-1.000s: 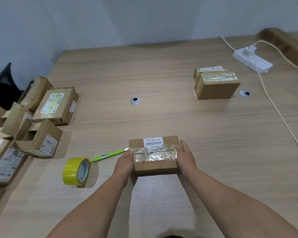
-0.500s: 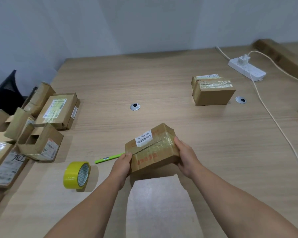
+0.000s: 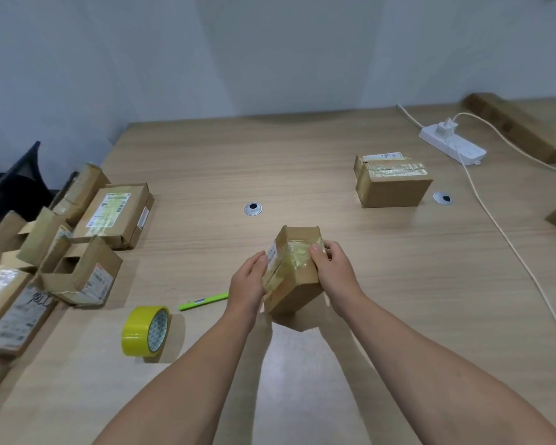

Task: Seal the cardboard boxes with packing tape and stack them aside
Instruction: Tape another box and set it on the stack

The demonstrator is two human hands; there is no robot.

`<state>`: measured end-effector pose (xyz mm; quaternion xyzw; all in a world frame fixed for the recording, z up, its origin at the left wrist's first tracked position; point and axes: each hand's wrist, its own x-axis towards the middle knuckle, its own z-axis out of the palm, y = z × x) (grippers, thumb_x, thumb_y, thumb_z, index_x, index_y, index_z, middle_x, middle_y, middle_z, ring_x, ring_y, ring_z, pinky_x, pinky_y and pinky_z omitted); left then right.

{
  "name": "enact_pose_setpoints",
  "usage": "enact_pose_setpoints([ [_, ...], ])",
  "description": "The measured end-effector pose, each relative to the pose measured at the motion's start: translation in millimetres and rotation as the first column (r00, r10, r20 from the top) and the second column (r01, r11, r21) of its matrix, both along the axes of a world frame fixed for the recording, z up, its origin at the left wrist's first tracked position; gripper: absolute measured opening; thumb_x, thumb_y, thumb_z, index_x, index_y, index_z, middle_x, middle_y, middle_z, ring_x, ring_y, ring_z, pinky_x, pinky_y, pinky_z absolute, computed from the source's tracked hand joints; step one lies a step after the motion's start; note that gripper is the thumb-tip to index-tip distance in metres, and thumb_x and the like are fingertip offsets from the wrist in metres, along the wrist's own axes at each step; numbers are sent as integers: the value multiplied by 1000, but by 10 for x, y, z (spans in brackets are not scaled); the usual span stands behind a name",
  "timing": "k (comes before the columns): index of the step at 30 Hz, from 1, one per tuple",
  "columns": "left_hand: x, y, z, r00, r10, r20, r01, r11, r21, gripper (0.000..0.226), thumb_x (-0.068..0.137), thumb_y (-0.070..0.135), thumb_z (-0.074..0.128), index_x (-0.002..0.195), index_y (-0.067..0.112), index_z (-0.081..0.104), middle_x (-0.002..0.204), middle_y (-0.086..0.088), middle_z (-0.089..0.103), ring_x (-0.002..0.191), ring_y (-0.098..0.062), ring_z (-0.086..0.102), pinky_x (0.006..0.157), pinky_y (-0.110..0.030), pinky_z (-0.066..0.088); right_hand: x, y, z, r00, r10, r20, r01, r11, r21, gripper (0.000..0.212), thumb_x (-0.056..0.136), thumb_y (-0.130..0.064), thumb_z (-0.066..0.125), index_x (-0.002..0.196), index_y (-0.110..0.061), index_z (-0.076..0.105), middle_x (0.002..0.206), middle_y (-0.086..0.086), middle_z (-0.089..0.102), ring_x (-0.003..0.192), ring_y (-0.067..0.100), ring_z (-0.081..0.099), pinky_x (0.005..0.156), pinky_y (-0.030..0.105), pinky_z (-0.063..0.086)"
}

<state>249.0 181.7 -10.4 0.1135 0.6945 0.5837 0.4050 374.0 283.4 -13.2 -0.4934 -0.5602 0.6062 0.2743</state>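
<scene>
While it hangs tilted above the table (image 3: 302,155), the taped box (image 3: 297,284) is clamped between both hands.
The right hand (image 3: 333,274) wraps the box's right side, thumb lying on the glossy tape; the left hand (image 3: 249,281) cups the labelled side, its fingers mostly hidden. Left of the left hand stands a yellow tape roll (image 3: 146,330), and nearer that hand lies a green pen (image 3: 203,301).

table (image 3: 206,162) bears tape roll (image 3: 145,331), green pen (image 3: 203,301), sealed box (image 3: 392,183), power strip (image 3: 453,146).
</scene>
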Motion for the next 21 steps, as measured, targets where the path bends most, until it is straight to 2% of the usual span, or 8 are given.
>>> enact_pose_setpoints([
  [4,118,170,128,998,-69,6,68,997,21,27,99,37,58,119,24,68,109,8,71,97,-8,66,65,-25,48,-96,-76,88,1000,-7,10,7,1000,-9,29,100,-44,55,122,-26,48,111,1,65,101,18,66,87,39,55],
  [7,121,206,140,994,-105,5,105,993,-57,33,94,50,61,117,26,65,109,6,69,99,-15,67,66,-28,49,-116,-73,130,998,13,59,-11,999,-42,32,99,-44,55,123,-25,49,110,0,65,100,18,65,89,39,55],
  [10,120,211,115,990,-130,-58,120,981,-154,41,87,56,65,115,26,61,109,1,69,96,-18,68,75,-39,59,-119,-84,106,992,68,104,-64,997,-44,33,98,-42,57,125,-25,55,114,-2,67,103,17,65,94,41,53],
  [12,100,215,105,988,-128,-90,109,976,-187,36,87,52,63,111,25,61,108,-2,70,93,-20,68,82,-45,60,-148,-114,101,991,79,106,-77,997,-27,29,98,-40,57,123,-25,59,115,-1,68,104,18,65,96,42,53],
  [17,47,213,115,984,-149,-98,127,971,-201,24,97,40,56,105,18,61,100,-5,69,81,-20,64,78,-44,59,-214,-173,122,985,61,164,-72,995,64,22,101,-31,54,118,-22,64,112,0,68,103,21,63,90,35,51],
  [21,38,220,133,988,-142,-65,127,973,-191,26,96,42,58,108,19,64,102,-2,70,86,-17,66,71,-35,58,-203,-149,147,981,76,178,-84,996,34,30,101,-40,52,125,-24,61,115,-2,67,105,19,62,86,32,48],
])
